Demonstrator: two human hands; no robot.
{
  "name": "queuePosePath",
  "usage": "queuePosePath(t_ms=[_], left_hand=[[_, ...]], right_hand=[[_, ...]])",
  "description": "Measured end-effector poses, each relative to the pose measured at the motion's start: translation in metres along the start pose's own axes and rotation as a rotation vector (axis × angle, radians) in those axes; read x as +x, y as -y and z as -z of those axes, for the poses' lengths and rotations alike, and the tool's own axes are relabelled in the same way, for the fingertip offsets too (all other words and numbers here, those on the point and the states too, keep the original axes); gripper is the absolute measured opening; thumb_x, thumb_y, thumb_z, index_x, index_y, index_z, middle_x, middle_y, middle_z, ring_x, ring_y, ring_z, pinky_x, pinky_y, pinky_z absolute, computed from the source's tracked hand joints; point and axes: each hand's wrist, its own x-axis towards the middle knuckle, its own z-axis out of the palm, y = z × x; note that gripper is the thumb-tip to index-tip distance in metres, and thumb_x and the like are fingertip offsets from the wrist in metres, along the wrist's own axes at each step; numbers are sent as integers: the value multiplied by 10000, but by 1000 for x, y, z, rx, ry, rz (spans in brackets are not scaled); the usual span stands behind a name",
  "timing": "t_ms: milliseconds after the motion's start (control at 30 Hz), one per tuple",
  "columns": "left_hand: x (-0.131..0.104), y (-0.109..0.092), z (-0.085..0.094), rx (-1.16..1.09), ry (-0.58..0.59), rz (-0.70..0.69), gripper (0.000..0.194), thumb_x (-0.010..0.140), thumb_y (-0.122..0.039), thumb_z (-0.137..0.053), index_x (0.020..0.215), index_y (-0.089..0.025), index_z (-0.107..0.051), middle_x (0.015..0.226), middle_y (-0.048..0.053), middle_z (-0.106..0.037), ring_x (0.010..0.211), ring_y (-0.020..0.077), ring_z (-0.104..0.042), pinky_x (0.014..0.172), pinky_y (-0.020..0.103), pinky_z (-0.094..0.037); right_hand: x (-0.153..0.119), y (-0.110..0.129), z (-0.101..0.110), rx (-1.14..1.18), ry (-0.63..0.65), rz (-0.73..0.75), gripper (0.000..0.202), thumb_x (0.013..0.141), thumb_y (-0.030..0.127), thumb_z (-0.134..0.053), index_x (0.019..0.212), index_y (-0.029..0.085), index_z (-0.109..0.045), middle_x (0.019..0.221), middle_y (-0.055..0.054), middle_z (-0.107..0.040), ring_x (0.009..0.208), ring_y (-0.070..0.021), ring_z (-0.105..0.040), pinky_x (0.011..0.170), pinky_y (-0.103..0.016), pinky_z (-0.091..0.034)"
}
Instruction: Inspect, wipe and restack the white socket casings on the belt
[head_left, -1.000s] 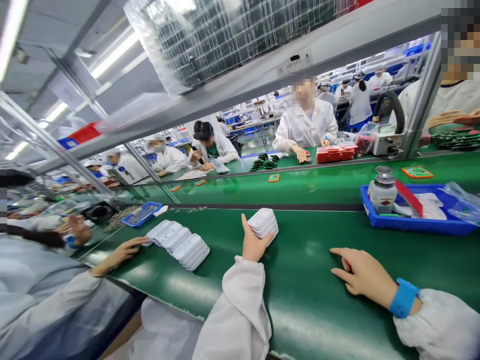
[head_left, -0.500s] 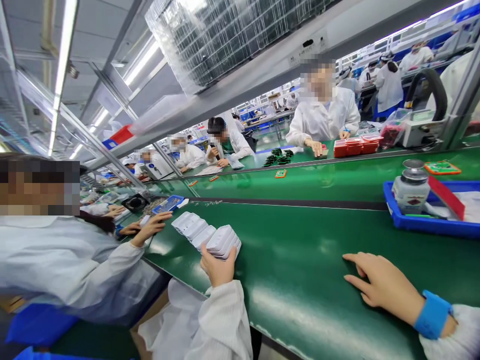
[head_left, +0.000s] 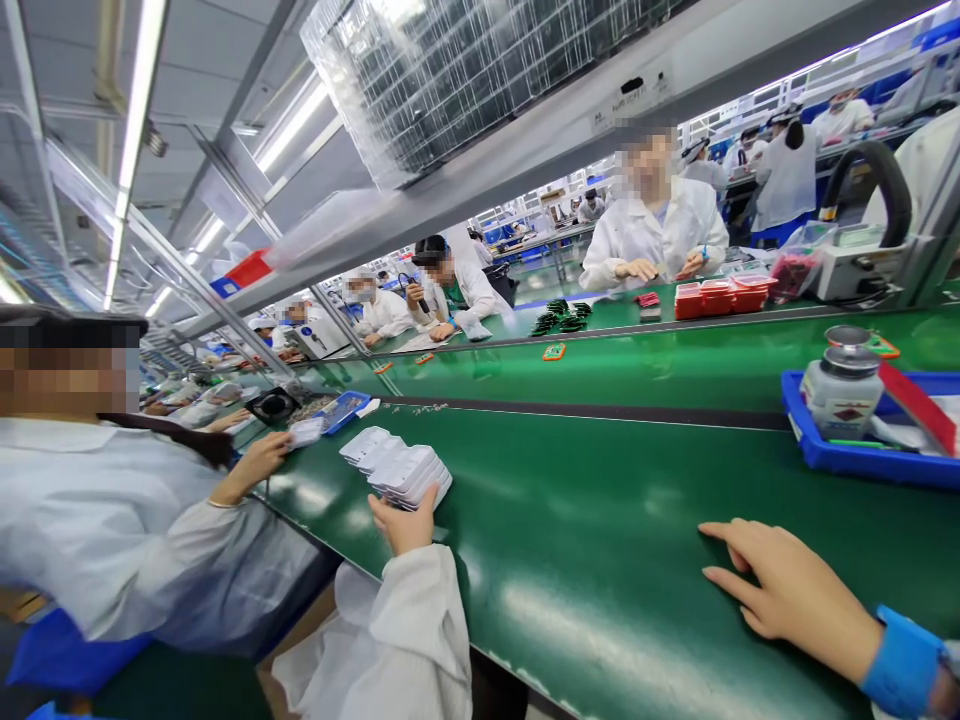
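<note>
Left fingers (head_left: 428,506): clasped about stacked white casings (head_left: 409,472) | right fingers (head_left: 724,532): held spread over counter (head_left: 600,520) | blue tray (head_left: 877,464): seen beyond them

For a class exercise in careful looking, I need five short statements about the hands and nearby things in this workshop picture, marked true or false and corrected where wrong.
1. The left hand grasps the white cases. True.
2. A blue wristband is on the right hand's wrist. True.
3. The right hand grips a white case. False: it holds nothing.
4. The bottle stands in a blue tray. True.
5. That tray is nearer the left hand. False: it is nearer the right.
</note>
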Motion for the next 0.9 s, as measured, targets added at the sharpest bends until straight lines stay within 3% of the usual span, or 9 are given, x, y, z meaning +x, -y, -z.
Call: queuePosePath(t_ms=[100, 267, 633, 900], left_hand=[[15, -2, -4, 46, -64, 37, 1004, 643, -510, -707, 1396, -147, -153, 1308, 162, -428, 1286, 321, -329, 1077, 476, -263], [40, -5, -9, 118, -144, 122, 709, 803, -464, -582, 1369, -166, -277, 1318, 141, -413, 1246, 311, -366, 1016, 524, -312], [68, -10, -17, 148, -202, 263, 529, 862, -378, -540, 1323, -183, -370, 1331, 125, -406, 1135, 269, -478, 924, 484, -431], [79, 0, -23, 134, -197, 393, 395, 873, -323, -537, 1221, -151, -465, 1127, 95, -560, 965, 209, -578, 844, 423, -485]], right_hand=[[-1, -3, -3, 8, -16, 11, 311, 864, 355, -430, 1046, 158, -585, 646, -5, -453, 580, -197, -480, 562, -319, -366], [-3, -11, -9, 21, -24, 21, 316, 880, 405, -440, 1046, 176, -580, 638, 8, -451, 563, -186, -481, 553, -308, -372], [-9, -38, -28, 35, -30, 31, 392, 898, 484, -458, 1127, 179, -548, 596, 31, -440, 492, -152, -457, 498, -260, -367], [-8, -34, -20, 60, -30, 5, 420, 894, 508, -443, 1112, 172, -569, 562, 28, -444, 443, -150, -450, 433, -244, -356]])
